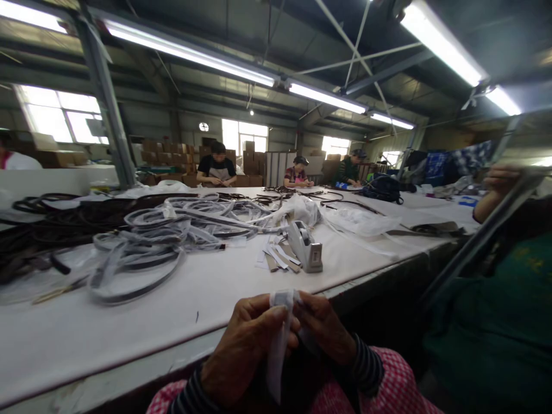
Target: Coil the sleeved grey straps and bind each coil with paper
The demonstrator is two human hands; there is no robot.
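Observation:
Just over the table's front edge, my left hand (252, 339) pinches a strip wrapped in thin white plastic (278, 351). My right hand (323, 325) grips the same strip at its upper right, fingers closed. The strip bends over at the top, where a grey part shows through, and one end hangs down. What my right fingertips do behind the fold is hidden. Ahead of my hands stands a grey tape dispenser (307, 250). Beside it lie several flat white and tan strips (280, 257).
Coils of grey plastic-wrapped strip (133, 293) and a dark heap of brown strips (52, 230) cover the table's left (172, 322). A person in green (500, 310) is close on my right. Several people work across the table; a dark bag (382, 188) lies at far right.

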